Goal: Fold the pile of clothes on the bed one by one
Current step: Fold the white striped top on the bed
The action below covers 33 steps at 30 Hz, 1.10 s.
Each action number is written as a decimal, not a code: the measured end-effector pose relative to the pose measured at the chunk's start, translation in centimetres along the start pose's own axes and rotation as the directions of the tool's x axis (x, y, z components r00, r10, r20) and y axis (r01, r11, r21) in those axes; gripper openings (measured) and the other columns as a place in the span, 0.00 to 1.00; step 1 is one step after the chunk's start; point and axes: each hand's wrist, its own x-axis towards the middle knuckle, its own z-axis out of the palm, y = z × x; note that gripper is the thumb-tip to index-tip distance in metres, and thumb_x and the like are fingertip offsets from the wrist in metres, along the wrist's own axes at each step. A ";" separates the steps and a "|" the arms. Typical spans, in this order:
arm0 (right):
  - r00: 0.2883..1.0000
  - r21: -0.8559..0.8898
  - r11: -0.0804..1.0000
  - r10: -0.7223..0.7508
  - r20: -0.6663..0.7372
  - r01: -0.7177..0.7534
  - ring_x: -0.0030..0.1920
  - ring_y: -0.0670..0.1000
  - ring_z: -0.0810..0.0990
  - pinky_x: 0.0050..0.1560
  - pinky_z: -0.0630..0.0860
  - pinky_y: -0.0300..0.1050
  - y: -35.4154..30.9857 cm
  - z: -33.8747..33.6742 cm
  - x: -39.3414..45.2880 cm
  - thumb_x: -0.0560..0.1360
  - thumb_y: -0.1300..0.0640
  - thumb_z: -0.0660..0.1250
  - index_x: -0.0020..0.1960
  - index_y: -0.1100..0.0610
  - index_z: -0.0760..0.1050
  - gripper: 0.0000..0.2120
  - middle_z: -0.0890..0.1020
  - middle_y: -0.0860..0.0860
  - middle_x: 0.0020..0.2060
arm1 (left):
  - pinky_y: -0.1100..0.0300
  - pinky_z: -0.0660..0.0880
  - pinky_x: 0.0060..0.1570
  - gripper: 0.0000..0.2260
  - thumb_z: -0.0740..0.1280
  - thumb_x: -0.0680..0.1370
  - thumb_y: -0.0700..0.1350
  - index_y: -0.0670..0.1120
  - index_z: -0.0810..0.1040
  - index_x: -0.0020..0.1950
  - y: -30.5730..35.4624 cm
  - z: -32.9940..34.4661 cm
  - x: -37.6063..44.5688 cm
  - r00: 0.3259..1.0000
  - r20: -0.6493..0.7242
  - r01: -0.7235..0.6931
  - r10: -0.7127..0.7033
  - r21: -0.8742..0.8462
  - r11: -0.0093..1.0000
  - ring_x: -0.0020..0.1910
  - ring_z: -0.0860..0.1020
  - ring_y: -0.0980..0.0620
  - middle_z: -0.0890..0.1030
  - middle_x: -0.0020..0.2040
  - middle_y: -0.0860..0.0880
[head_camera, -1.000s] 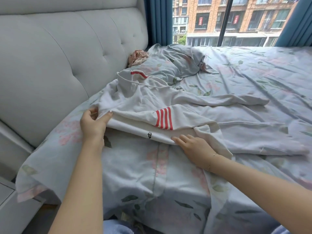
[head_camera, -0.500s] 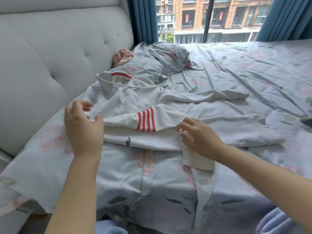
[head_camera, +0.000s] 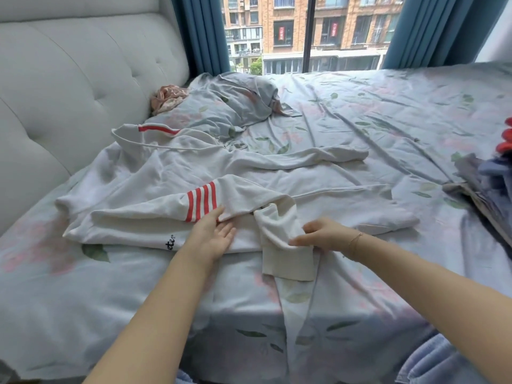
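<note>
Sleeve-folding looks to be the step in hand: a white hoodie (head_camera: 177,173) lies spread on the near side of the bed (head_camera: 388,128), its red-striped sleeve (head_camera: 221,200) laid across the body with the cuff (head_camera: 288,259) hanging toward the bed's edge. The left hand (head_camera: 214,236) lies flat, fingers straight, pressing the cloth just under the stripes. The right hand (head_camera: 321,236) pinches the sleeve end above the cuff. To do it well, I judge the left should pin the crease while the right draws the cuff back over the body, flat and without twist, inside the hem line.

Beyond, the other sleeve (head_camera: 318,159) trails out to the right and will need the same. A heap of unfolded clothes (head_camera: 487,187) waits at the right edge, well apart. A pillow (head_camera: 221,106) and a crumpled pink cloth (head_camera: 167,98) sit by the padded headboard (head_camera: 69,79). Rumpled sheet under the hoodie may spoil the fold.
</note>
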 end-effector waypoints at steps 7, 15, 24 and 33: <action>0.925 0.001 0.991 -0.122 -0.359 0.131 0.35 0.50 0.70 0.32 0.65 0.41 -1.3 -4.8 -0.9 0.61 0.52 0.68 0.36 0.56 0.71 0.10 0.73 0.50 0.32 | 0.50 0.74 0.51 0.10 0.63 0.81 0.47 0.43 0.74 0.44 3.2 0.0 1.9 0.993 0.089 -0.041 0.081 -0.385 0.922 0.51 0.79 0.46 0.79 0.46 0.44; 0.383 -0.721 0.692 -0.673 -0.633 0.024 0.47 0.61 0.74 0.45 0.65 0.49 2.2 -10.3 0.1 0.65 0.70 0.67 0.41 0.59 0.73 0.09 0.76 0.58 0.45 | 0.52 0.75 0.59 0.06 0.63 0.63 0.38 0.44 0.75 0.38 3.4 -0.4 0.7 0.967 0.109 -0.135 0.229 -0.545 0.828 0.45 0.80 0.47 0.81 0.41 0.45; 0.823 0.070 0.998 0.037 -0.566 0.004 0.57 0.53 0.73 0.56 0.70 0.47 7.5 -11.3 0.3 0.72 0.52 0.69 0.51 0.53 0.73 0.10 0.74 0.52 0.55 | 0.52 0.74 0.60 0.04 0.62 0.81 0.40 0.44 0.76 0.49 -3.2 -0.7 1.2 0.996 -0.092 -0.019 -0.003 -0.231 0.973 0.58 0.78 0.48 0.80 0.59 0.47; 0.807 0.256 0.966 0.171 -0.565 -0.025 0.37 0.50 0.74 0.38 0.69 0.42 7.7 -12.2 2.4 0.72 0.49 0.73 0.37 0.58 0.74 0.14 0.75 0.51 0.35 | 0.53 0.75 0.55 0.12 0.59 0.83 0.49 0.42 0.78 0.54 -1.4 -0.6 1.3 0.997 0.013 -0.073 0.079 -0.267 0.961 0.64 0.77 0.49 0.81 0.58 0.48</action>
